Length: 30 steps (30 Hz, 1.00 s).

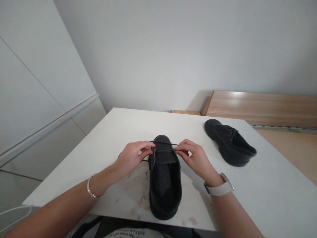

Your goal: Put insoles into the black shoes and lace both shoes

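A black shoe (pixel 162 185) stands upright on the white table, its toe pointing away from me and its opening facing me. A thin black shoelace (pixel 164 142) runs across the front of the shoe, from one hand to the other. At the shoe's left edge, my left hand (pixel 136 151) is closed in a pinch at the lace; another bit of lace shows below its fingers. My right hand (pixel 192 153) pinches at the right edge, by the other end of the lace. The fingertips partly hide what each hand grips.
A second black shoe (pixel 229 142), with its lace tied, rests at the right on the white table (pixel 119 125). Dirt smudges (pixel 143 198) mark the tabletop near me. Behind to the right is a wood-grain board (pixel 262 105). White cabinet panels (pixel 44 82) stand at the left.
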{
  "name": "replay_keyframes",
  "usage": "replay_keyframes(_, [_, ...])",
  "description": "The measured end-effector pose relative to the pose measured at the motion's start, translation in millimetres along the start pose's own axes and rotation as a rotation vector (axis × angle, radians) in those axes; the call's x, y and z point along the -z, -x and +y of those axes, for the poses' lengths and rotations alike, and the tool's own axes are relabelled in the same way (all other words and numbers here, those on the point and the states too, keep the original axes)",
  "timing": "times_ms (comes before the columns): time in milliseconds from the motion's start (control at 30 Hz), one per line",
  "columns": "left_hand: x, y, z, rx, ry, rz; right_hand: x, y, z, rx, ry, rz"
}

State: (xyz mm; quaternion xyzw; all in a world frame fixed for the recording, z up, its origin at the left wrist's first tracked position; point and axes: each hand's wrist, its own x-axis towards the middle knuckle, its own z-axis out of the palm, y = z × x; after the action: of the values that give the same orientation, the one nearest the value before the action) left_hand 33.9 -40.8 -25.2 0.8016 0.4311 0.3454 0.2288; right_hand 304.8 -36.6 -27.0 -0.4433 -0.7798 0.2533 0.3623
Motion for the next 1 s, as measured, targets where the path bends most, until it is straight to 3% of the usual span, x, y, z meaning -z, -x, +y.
replay_keyframes(167, [8.4, -3, 24, 0.108, 0.055, -0.07, -3, 4, -16, -0.012, 0.067, 0.005])
replay_keyframes(367, [20.0, -26, 45, 0.106, -0.105, -0.284, -1, 4, -54, -0.101, 0.188, -0.045])
replay_keyframes(633, [25.1, -65, 60, -0.007, -0.419, -0.556, 6, -19, -81, -0.108, 0.558, -0.297])
replay_keyframes(800, [20.2, -72, 62, -0.126, -0.489, -0.584, -3, -31, -94, -0.144, 0.828, -0.418])
replay_keyframes(1000, [18.3, -70, 57, -0.128, -0.532, -0.606, -8, -32, -109, -0.205, 0.886, -0.394])
